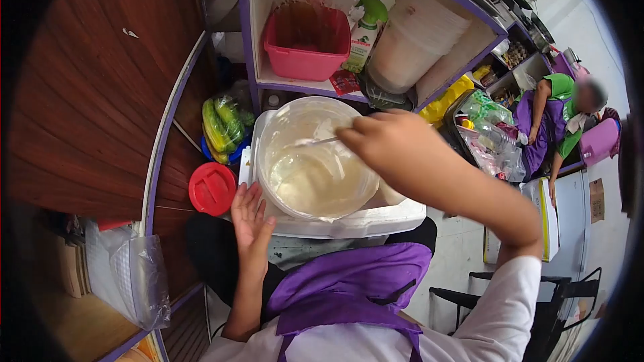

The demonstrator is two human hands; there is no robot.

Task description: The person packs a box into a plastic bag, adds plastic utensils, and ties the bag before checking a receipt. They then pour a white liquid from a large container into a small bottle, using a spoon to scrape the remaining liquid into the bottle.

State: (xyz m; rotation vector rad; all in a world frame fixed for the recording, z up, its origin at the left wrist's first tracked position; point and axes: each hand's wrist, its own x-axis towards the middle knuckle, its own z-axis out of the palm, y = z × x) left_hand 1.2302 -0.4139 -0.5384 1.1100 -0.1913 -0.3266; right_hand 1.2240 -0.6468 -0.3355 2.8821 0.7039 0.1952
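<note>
A large clear plastic tub [275, 127] holding a pale creamy batter [318, 184] stands on a white foam box [355, 224] in front of me. My left hand [249, 218] rests flat against the tub's near left side, fingers apart. My right hand [382, 141] is over the tub's right rim, closed on the handle of a spoon [312, 141] whose end reaches into the tub above the batter. A purple apron [349, 288] covers my lap below.
A red lid [212, 189] lies left of the box beside a bag of green vegetables [225, 127]. A purple-edged shelf holds a pink basin [306, 43], a green spray bottle [365, 30] and a white bucket [412, 40]. Another person [557, 121] leans on a counter at right.
</note>
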